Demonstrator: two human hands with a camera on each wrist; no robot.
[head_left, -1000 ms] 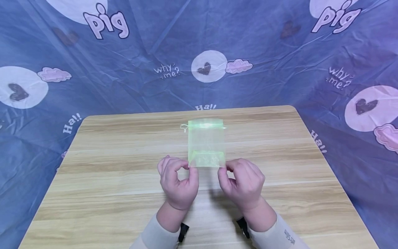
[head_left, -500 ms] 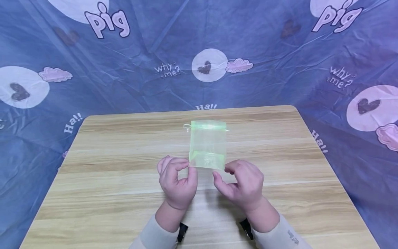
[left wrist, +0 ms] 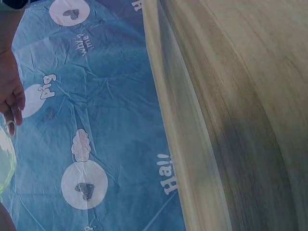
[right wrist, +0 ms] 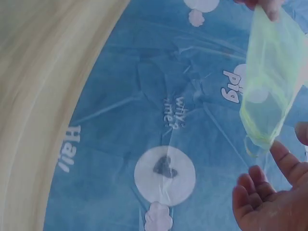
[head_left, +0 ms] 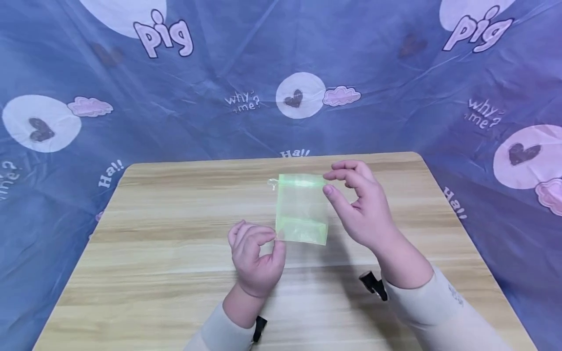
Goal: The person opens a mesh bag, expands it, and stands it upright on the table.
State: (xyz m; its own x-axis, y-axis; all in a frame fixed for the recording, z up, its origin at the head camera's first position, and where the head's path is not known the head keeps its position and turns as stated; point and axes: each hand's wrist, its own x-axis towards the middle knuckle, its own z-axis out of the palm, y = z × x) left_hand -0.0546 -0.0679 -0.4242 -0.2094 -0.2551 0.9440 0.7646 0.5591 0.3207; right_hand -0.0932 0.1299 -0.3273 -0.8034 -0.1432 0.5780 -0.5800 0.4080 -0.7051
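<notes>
A pale green, see-through drawstring pouch (head_left: 302, 204) is held up above the table, its drawstring end toward the far side. My left hand (head_left: 256, 258) pinches its near left corner between thumb and index finger. At the far right corner is my right hand (head_left: 364, 209), thumb and fingers apart, the index fingertip close to or touching the pouch edge. In the right wrist view the pouch (right wrist: 272, 67) hangs between the left hand (right wrist: 269, 6) and the right hand (right wrist: 274, 202). The left wrist view shows only a strip of the pouch (left wrist: 6, 161).
A light wood-grain table (head_left: 175, 204) lies beneath the hands. Behind it and along both sides hangs a blue printed cloth (head_left: 197, 58). A thin white drawstring loop (head_left: 273, 184) sticks out at the pouch's far left. Black wrist cameras (head_left: 373, 285) are strapped under the sleeves.
My right hand has let go of the pouch's near right corner and moved away to its far right corner. The left hand keeps its pinch; the pouch now tilts slightly.
</notes>
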